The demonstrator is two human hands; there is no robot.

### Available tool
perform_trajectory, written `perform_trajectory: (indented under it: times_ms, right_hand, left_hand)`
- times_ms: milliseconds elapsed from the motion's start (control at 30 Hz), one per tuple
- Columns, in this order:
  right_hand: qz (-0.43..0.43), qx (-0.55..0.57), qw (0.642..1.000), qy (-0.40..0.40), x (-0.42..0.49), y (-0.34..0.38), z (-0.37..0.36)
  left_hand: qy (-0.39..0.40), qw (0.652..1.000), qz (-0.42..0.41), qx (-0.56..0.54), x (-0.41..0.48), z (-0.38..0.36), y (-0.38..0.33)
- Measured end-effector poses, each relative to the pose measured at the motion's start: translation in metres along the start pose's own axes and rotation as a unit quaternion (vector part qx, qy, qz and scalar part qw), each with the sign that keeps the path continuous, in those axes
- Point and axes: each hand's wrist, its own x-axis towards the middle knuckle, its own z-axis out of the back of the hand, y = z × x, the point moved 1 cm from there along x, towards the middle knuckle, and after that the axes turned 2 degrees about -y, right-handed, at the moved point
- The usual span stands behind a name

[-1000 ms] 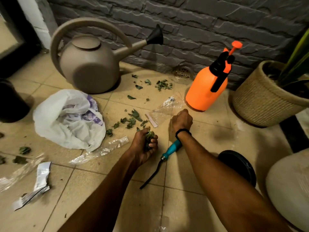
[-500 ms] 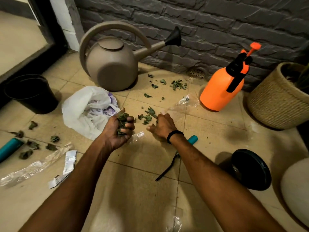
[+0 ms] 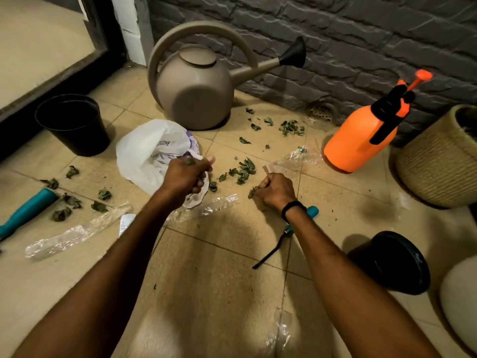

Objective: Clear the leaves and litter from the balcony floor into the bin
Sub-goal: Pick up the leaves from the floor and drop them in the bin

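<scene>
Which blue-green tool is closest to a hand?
The teal-handled tool under the right wrist, just behind the right hand. The other teal handle lies far off at the left edge, among scattered leaves.

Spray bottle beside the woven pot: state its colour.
The spray bottle is orange with a black pump top, seen in the head view.

Both arms stretch forward; left hand [image 3: 186, 176] clenched, right hand [image 3: 278, 193] with fingers curled.

Crumpled green leaves [image 3: 242, 169] and clear wrappers [image 3: 77, 233] lie scattered; the black bin [image 3: 74, 125] stands upright.
</scene>
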Motion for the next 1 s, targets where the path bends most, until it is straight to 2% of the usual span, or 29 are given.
perform_trajectory:
  times_ms: [33, 67, 133, 200, 333, 433, 567, 633, 700, 767, 833, 1000]
  right_hand:
    - [-0.001, -0.02, 1.0, -0.003, 0.0, -0.004, 0.001]
    - [-0.001, -0.049, 0.999, 0.001, -0.001, -0.007, 0.0]
    - [0.006, -0.116, 0.993, 0.028, -0.005, -0.012, -0.005]
    - [0.02, -0.144, 0.989, 0.037, -0.009, -0.015, -0.01]
    - [0.07, -0.108, 0.992, 0.016, -0.015, -0.01, -0.02]
    - [0.104, -0.117, 0.988, 0.012, -0.016, -0.002, -0.03]
    - [0.113, -0.119, 0.986, -0.03, -0.016, -0.003, -0.032]
    - [0.082, -0.084, 0.992, -0.041, -0.018, -0.007, -0.025]
    - [0.015, -0.006, 0.999, -0.038, -0.018, -0.013, -0.011]
    - [-0.05, 0.063, 0.996, -0.045, -0.016, -0.023, 0.004]
    - [-0.069, 0.088, 0.992, -0.053, -0.014, -0.036, 0.015]
    - [-0.009, 0.006, 1.0, 0.018, -0.025, -0.04, 0.013]
  left_hand:
    - [-0.015, 0.986, -0.066, 0.156, 0.003, -0.003, -0.002]
    - [-0.017, 0.948, -0.117, 0.296, 0.004, -0.008, -0.004]
    - [-0.004, 0.872, -0.163, 0.461, 0.004, -0.021, -0.007]
    - [0.0, 0.83, -0.162, 0.533, 0.002, -0.035, -0.007]
    - [-0.009, 0.766, -0.136, 0.628, -0.003, -0.059, -0.002]
    - [0.002, 0.749, -0.112, 0.653, -0.002, -0.066, 0.01]
    - [-0.011, 0.753, -0.112, 0.649, 0.001, -0.066, 0.018]
    - [-0.016, 0.757, -0.122, 0.641, 0.003, -0.064, 0.018]
    - [-0.017, 0.774, -0.129, 0.619, 0.004, -0.062, 0.018]
    - [-0.017, 0.81, -0.122, 0.573, 0.007, -0.06, 0.018]
    - [-0.005, 0.857, -0.109, 0.503, 0.012, -0.058, 0.013]
    - [0.03, 0.949, -0.059, 0.307, 0.02, -0.052, 0.006]
